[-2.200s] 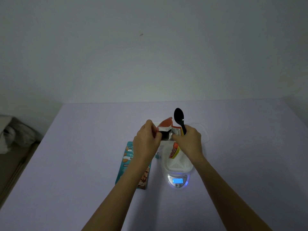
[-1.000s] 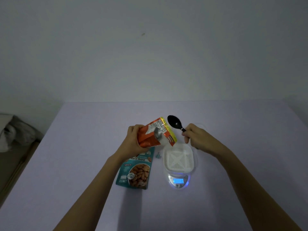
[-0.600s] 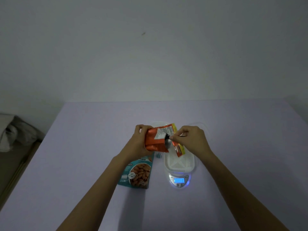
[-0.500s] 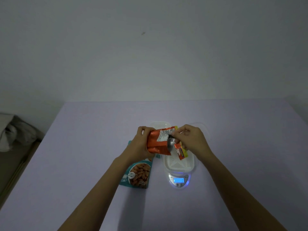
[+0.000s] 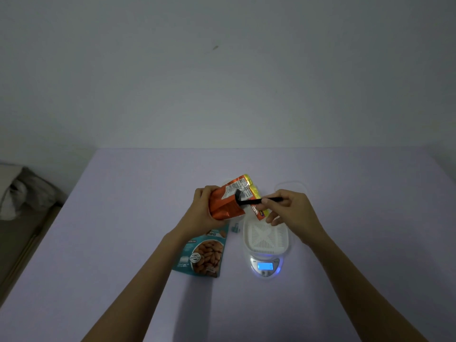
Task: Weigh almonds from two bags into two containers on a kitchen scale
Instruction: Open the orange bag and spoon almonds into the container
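Note:
My left hand grips an orange almond bag, tilted with its open mouth to the right, above the table. My right hand pinches the handle of a black spoon, and the spoon's bowl sits inside the bag's mouth. Below them a white perforated container rests on a small kitchen scale with a lit blue display. A teal almond bag lies flat to the left of the scale, partly under my left wrist.
A clear container sits behind my right hand, and another white rim peeks out behind the orange bag. A small teal clip lies between the two bags. The lilac table ends at a wall; bedding lies at far left.
The spoon went from held upright outside the bag to pushed into its mouth. My left hand tilted the orange bag further over, beside the white container.

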